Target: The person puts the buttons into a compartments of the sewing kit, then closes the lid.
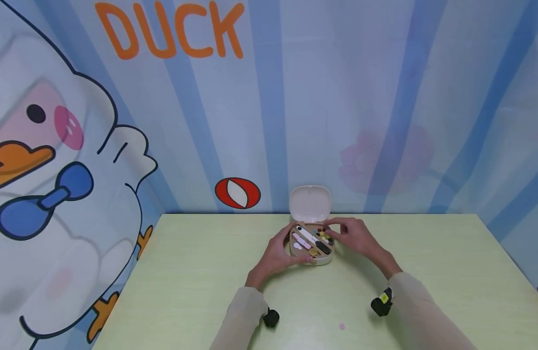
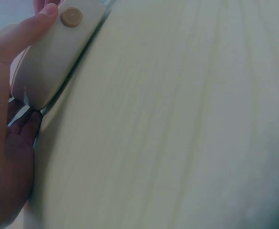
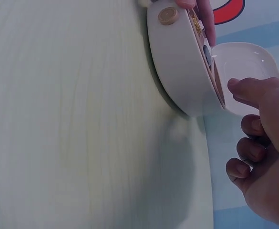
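Note:
A small white case (image 1: 322,261) stands on the table with its lid (image 1: 310,203) raised at the back. Inside lie a white-and-black stick-shaped tool (image 1: 312,238), a pink item (image 1: 300,240), white discs (image 1: 297,246), a round gold piece (image 1: 313,252) and several small coloured bits (image 1: 323,236). My left hand (image 1: 276,253) grips the case from the left, thumb at its front. At the case's right rear edge is my right hand (image 1: 355,236), thumb and forefinger close together by the coloured bits. Whether they pinch anything is hidden. A round tan button (image 3: 168,15) marks the case's front.
The pale table (image 1: 186,291) backs onto a blue striped curtain (image 1: 317,97) with a printed duck. A small pink spot (image 1: 342,326) lies near the table's front. Black wrist devices (image 1: 381,304) sit under both sleeves.

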The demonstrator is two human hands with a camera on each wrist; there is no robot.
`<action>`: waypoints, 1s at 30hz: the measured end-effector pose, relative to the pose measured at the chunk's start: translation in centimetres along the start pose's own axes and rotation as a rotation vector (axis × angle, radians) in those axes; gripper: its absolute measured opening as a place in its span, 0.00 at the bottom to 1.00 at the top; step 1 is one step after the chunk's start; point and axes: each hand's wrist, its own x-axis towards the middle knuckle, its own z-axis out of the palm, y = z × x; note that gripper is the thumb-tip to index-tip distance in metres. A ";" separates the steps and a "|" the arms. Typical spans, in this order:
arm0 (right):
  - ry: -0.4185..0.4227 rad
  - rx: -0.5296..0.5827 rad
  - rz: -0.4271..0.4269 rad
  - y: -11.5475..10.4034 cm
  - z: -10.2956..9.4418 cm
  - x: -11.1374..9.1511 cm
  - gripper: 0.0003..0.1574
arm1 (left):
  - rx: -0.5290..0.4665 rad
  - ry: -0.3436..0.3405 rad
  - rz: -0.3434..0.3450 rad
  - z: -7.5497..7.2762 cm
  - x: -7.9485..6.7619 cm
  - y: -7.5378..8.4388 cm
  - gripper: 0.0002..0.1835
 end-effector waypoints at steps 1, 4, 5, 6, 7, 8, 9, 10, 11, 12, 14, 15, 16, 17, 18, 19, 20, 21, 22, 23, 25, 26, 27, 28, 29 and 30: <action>-0.005 0.000 -0.003 -0.1 -0.1 -0.2 0.17 | 0.000 0.001 0.006 0.0 0.0 0.0 0.58; -0.026 -0.011 -0.018 -0.4 -0.5 -1.2 0.19 | -0.002 0.000 0.019 0.0 0.0 0.0 0.59; -0.035 -0.017 -0.023 -0.5 -0.6 -1.5 0.19 | -0.003 -0.002 0.020 0.0 -0.1 0.0 0.59; -0.043 -0.018 -0.032 -0.6 -0.7 -1.8 0.20 | -0.004 -0.004 0.020 0.0 -0.1 0.0 0.59; -0.048 -0.019 -0.044 -0.7 -0.8 -2.2 0.20 | -0.005 -0.005 0.021 0.0 -0.1 0.0 0.59; -0.055 -0.020 -0.059 -0.8 -0.8 -2.5 0.21 | -0.005 -0.006 0.020 0.0 -0.1 0.0 0.58; -0.059 -0.018 -0.074 -0.9 -0.9 -2.9 0.21 | -0.005 -0.008 0.021 0.0 -0.1 0.0 0.58; -0.063 -0.015 -0.091 -1.0 -0.9 -3.2 0.21 | -0.007 -0.007 0.023 0.0 -0.1 0.0 0.58; -0.067 -0.012 -0.105 -1.0 -1.0 -3.6 0.21 | -0.009 -0.007 0.025 0.0 -0.1 0.0 0.58; -0.070 -0.008 -0.119 -1.1 -1.0 -4.0 0.21 | -0.009 -0.006 0.026 0.0 -0.1 -0.1 0.58; -0.079 0.002 -0.137 -1.4 -1.1 -4.8 0.20 | -0.011 -0.007 0.027 0.1 -0.1 -0.1 0.58; -0.085 0.010 -0.143 -1.5 -1.1 -5.2 0.20 | -0.012 -0.007 0.027 0.1 -0.1 -0.2 0.57; -0.092 0.020 -0.149 -1.6 -1.2 -5.6 0.20 | -0.014 -0.006 0.028 0.1 -0.1 -0.2 0.57; -0.102 0.031 -0.150 -1.7 -1.2 -6.0 0.20 | -0.014 -0.006 0.028 0.2 -0.1 -0.2 0.57; -0.110 0.046 -0.150 -1.8 -1.2 -6.4 0.20 | -0.012 -0.006 0.025 0.2 -0.1 -0.2 0.57; -0.121 0.061 -0.151 -1.8 -1.2 -6.8 0.20 | -0.013 -0.006 0.024 0.2 -0.1 -0.2 0.57; -0.132 0.078 -0.153 -1.8 -1.2 -7.2 0.20 | -0.013 -0.006 0.024 0.2 -0.1 -0.2 0.57; -0.145 0.097 -0.155 -1.9 -1.1 -7.6 0.20 | -0.013 -0.005 0.022 0.2 -0.1 -0.2 0.57; -0.156 0.113 -0.160 -2.0 -1.0 -8.0 0.20 | -0.013 -0.003 0.023 0.2 -0.1 -0.2 0.57; -0.169 0.127 -0.167 -2.0 -0.9 -8.5 0.20 | -0.012 -0.002 0.021 0.2 -0.1 -0.2 0.57; -0.201 0.156 -0.191 -2.1 -0.7 -9.3 0.20 | -0.009 -0.002 0.017 0.2 -0.2 -0.1 0.57; -0.218 0.170 -0.205 -2.1 -0.5 -9.8 0.20 | -0.008 -0.001 0.015 0.2 -0.2 -0.1 0.57; -0.236 0.180 -0.219 -2.1 -0.4 -10.2 0.20 | -0.006 -0.001 0.011 0.2 -0.2 -0.1 0.57; -0.255 0.190 -0.229 -2.2 -0.2 -10.6 0.19 | -0.004 -0.001 0.010 0.1 -0.2 -0.1 0.57; -0.275 0.201 -0.237 -2.2 -0.1 -11.0 0.19 | -0.003 -0.002 0.009 0.1 -0.2 -0.1 0.57; -0.295 0.212 -0.240 -2.2 0.1 -11.4 0.19 | -0.004 -0.002 0.009 0.1 -0.2 -0.1 0.57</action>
